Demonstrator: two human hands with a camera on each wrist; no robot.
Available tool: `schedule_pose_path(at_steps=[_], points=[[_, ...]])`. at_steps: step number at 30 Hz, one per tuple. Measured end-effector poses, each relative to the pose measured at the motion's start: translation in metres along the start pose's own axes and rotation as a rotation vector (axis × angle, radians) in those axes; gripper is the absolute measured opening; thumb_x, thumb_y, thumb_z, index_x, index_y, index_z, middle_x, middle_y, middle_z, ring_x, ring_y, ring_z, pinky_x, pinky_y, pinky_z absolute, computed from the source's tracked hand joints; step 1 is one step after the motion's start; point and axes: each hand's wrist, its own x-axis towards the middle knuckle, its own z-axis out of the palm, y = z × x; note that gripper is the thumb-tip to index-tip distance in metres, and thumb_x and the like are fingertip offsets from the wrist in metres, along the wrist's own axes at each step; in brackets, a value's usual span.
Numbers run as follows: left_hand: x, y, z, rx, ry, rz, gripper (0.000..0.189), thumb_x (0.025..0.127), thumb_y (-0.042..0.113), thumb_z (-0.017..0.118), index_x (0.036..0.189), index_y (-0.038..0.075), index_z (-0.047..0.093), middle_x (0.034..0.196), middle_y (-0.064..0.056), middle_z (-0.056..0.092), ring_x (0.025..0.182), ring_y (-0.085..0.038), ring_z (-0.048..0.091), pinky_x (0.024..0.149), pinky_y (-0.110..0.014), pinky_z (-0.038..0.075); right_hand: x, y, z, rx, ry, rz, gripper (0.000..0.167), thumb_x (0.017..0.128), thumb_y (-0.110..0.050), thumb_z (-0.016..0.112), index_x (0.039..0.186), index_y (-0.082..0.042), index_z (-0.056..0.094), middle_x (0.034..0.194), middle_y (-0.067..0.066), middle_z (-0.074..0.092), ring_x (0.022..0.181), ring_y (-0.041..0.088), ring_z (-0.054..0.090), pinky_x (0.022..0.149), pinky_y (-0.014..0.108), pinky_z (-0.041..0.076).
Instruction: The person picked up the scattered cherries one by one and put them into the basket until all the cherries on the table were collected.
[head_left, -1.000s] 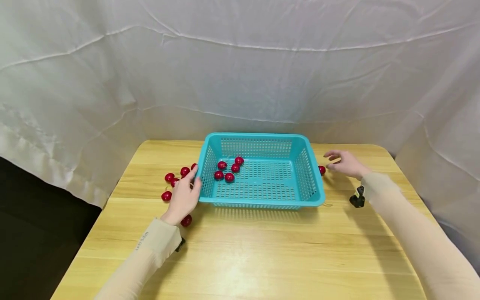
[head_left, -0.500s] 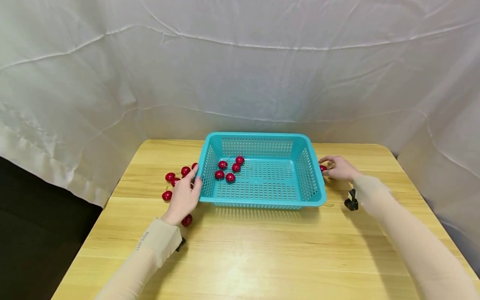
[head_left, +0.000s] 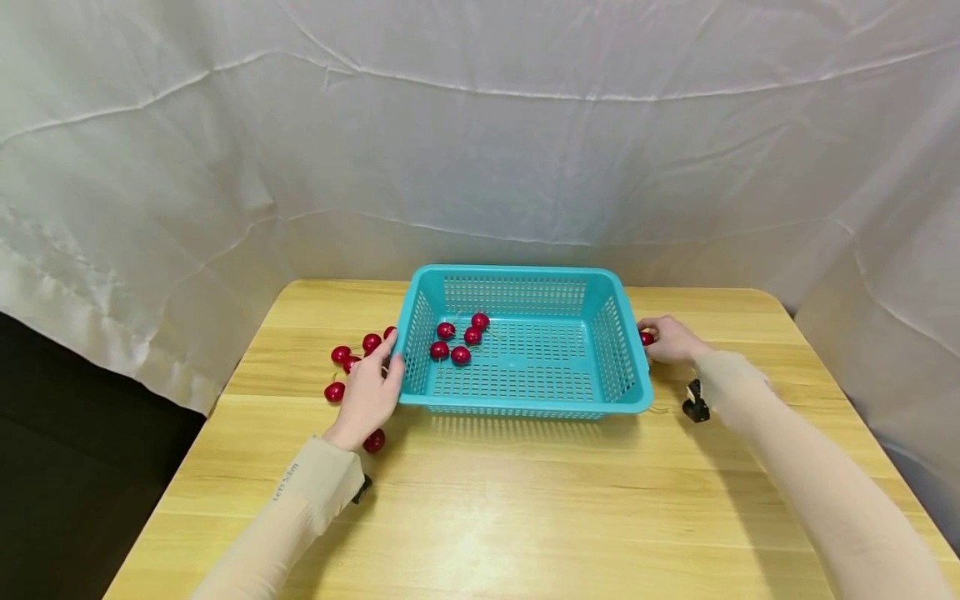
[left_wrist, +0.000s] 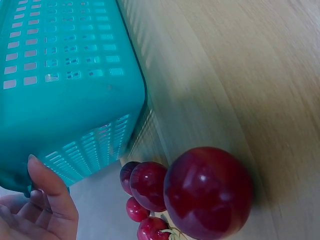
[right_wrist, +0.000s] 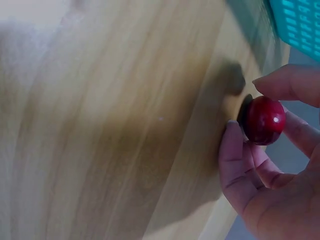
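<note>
A turquoise plastic basket (head_left: 517, 407) with slotted walls stands on the table, with several red cherries (head_left: 461, 356) lying in its left part. My left hand (head_left: 367, 400) holds its left rim; in the left wrist view the thumb (left_wrist: 50, 182) lies against the outside just by the lip. Beyond the basket's right side, my right hand (head_left: 671, 340) has its thumb and fingers curled round a single cherry (right_wrist: 265, 121), low over the wood. More loose cherries (left_wrist: 207, 192) lie around and under the left hand.
The light wooden table (head_left: 510, 500) has rounded back corners. Pale cloth (head_left: 525, 167) hangs behind it and at both sides, and a dark area (head_left: 75, 467) lies off its left edge. A thin stem (head_left: 660, 409) lies near the basket's front right corner.
My right hand has moved left to the cherry beside the basket, and its fingers have closed round it. The left hand and basket have stayed in place.
</note>
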Motion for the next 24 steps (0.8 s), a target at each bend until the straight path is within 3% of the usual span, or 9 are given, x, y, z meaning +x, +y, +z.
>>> schedule_pose_path(at_steps=[4, 13, 17, 24], points=[[0.000, 0.000, 0.000, 0.003, 0.002, 0.000, 0.054, 0.105, 0.026, 0.045, 0.156, 0.009, 0.037, 0.063, -0.009, 0.056, 0.049, -0.020, 0.049, 0.043, -0.025, 0.039, -0.002, -0.002, 0.001, -0.015, 0.007, -0.006, 0.037, 0.077, 0.003, 0.062, 0.114, 0.007, 0.062, 0.092, 0.020, 0.069, 0.081, 0.026, 0.056, 0.076, 0.033, 0.044], [0.000, 0.001, 0.000, 0.007, 0.004, -0.006, 0.054, 0.105, 0.027, 0.045, 0.156, 0.011, 0.037, 0.063, -0.009, 0.056, 0.050, -0.020, 0.049, 0.044, -0.025, 0.039, -0.004, 0.000, 0.003, -0.008, -0.015, 0.028, 0.018, 0.080, 0.000, 0.061, 0.097, 0.003, 0.061, 0.074, 0.005, 0.054, 0.070, 0.020, 0.048, 0.065, 0.031, 0.037], [-0.001, 0.001, 0.000, 0.008, 0.006, -0.005, 0.054, 0.105, 0.027, 0.045, 0.156, 0.010, 0.037, 0.064, -0.010, 0.057, 0.052, -0.020, 0.050, 0.044, -0.025, 0.039, -0.005, 0.002, 0.003, -0.010, -0.035, 0.047, 0.009, 0.086, -0.003, 0.063, 0.094, 0.001, 0.063, 0.077, 0.007, 0.057, 0.074, 0.020, 0.050, 0.069, 0.031, 0.040], [0.000, 0.000, 0.001, 0.007, 0.013, 0.000, 0.054, 0.105, 0.027, 0.044, 0.156, 0.009, 0.038, 0.068, -0.011, 0.059, 0.054, -0.019, 0.053, 0.044, -0.025, 0.040, -0.011, 0.001, 0.001, -0.018, -0.046, 0.065, 0.010, 0.091, -0.009, 0.066, 0.093, 0.001, 0.064, 0.082, 0.007, 0.063, 0.079, 0.021, 0.053, 0.074, 0.032, 0.042]])
